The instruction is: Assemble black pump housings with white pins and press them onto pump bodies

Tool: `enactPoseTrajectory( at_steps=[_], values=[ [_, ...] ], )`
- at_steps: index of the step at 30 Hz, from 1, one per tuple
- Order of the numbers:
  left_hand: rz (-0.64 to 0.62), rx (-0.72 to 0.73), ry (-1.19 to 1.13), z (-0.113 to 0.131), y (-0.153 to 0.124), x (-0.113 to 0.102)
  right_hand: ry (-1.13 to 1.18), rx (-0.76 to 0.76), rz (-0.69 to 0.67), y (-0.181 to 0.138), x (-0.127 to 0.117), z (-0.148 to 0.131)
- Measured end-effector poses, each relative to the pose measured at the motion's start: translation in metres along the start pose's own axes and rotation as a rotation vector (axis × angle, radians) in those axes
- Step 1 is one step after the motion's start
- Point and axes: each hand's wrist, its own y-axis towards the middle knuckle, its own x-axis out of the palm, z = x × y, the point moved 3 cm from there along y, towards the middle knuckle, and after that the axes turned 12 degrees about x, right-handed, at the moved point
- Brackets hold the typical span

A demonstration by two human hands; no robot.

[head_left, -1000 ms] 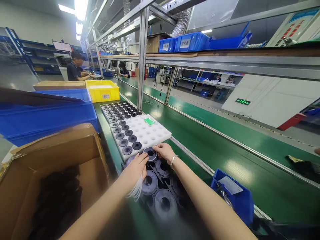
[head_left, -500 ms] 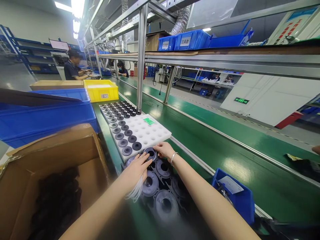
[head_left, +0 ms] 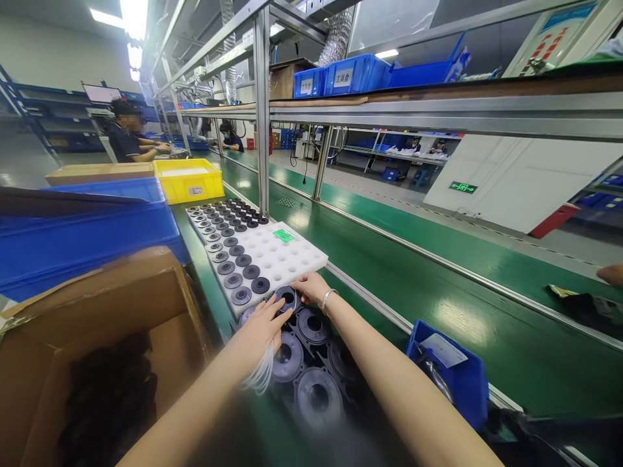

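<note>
My left hand [head_left: 257, 331] keeps a bundle of thin white rings [head_left: 261, 375] hanging under its palm. Its fingers reach forward onto a dark round housing [head_left: 288, 296] with a centre hole. At the far right edge of that housing, my right hand [head_left: 310, 287], with a bracelet on the wrist, pinches a thin white ring lying along the rim. More dark round housings [head_left: 318, 397] sit close together below and between my forearms. Just beyond is a white foam tray [head_left: 304, 258] with rows of black discs [head_left: 260, 285] and bare holes. A green label [head_left: 284, 235] lies on it.
An open cardboard box [head_left: 178, 305] of dark parts stands at left, before a blue bin [head_left: 97, 243]. A yellow crate [head_left: 192, 188] is behind the tray. To the right are a blue tool box [head_left: 467, 383] and a metal post [head_left: 263, 117]. Another person's hand [head_left: 610, 275] shows far right.
The whole view has shifted a little, so things appear slightly further left. Both hands remain at the same housing, with the fingers barely moved.
</note>
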Motion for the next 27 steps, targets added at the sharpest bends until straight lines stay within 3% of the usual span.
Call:
enactPoseTrajectory(
  at_steps=[10, 16, 21, 27],
  values=[
    [-0.032, 0.019, -0.011, -0.003, -0.002, 0.006, -0.028, 0.005, -0.125, -0.006, -0.015, 0.003],
    [-0.143, -0.055, 0.006, 0.008, 0.009, -0.005, -0.122, -0.022, -0.085, -0.005, -0.024, 0.015],
    [-0.141, -0.054, 0.042, 0.009, 0.010, 0.000, -0.166, -0.053, -0.053, -0.014, -0.030, 0.027],
    [-0.189, -0.065, 0.094, 0.009, 0.011, 0.004, -0.131, -0.090, 0.063, -0.011, -0.016, 0.014]
  ],
)
